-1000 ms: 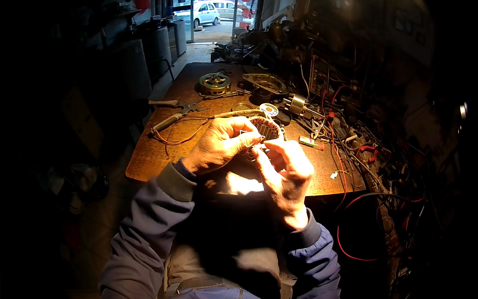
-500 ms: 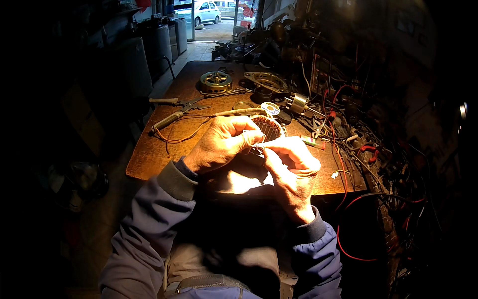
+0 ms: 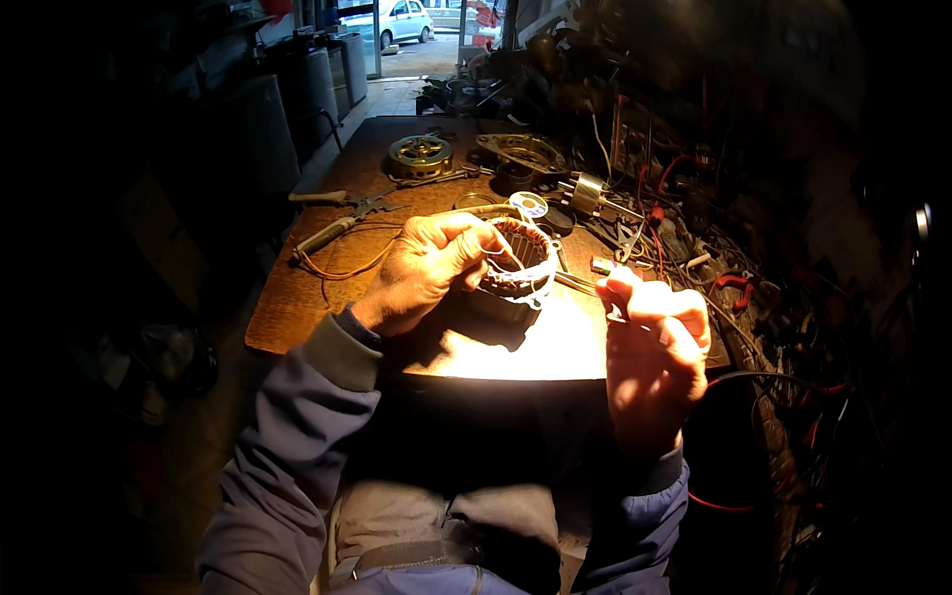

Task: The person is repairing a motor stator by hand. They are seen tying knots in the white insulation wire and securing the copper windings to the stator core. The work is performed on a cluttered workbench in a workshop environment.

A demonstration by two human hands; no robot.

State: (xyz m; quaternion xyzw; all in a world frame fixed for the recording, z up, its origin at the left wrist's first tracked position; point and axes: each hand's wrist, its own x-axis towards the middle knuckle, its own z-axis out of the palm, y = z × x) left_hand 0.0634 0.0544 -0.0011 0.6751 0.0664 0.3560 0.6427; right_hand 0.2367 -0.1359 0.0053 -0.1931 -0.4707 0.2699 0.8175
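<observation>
A motor stator (image 3: pixel 515 297) with copper windings and pale lacing stands on the wooden bench (image 3: pixel 283 317) under bright light. My left hand (image 3: pixel 446 263) is closed in a pinch on a thin pale strand at the stator's upper left rim. My right hand (image 3: pixel 650 347) is raised to the right of the stator with its fingers curled; what they hold is too small or hidden to tell. A small green tube (image 3: pixel 602 265) shows just behind its fingertips, and thin leads run between it and the stator.
Pliers (image 3: pixel 362 208), a gold slotted housing (image 3: pixel 421 154), a flanged end plate (image 3: pixel 516 149), a round spool (image 3: pixel 528 204) and a rotor (image 3: pixel 587 192) lie farther back. Tangled cables and red-handled tools (image 3: pixel 734 291) crowd the right side. Beyond is a doorway with parked cars (image 3: pixel 402 22).
My right hand has moved away from the stator to the right, uncovering its front. My left hand stays at the rim. The whole view has shifted slightly.
</observation>
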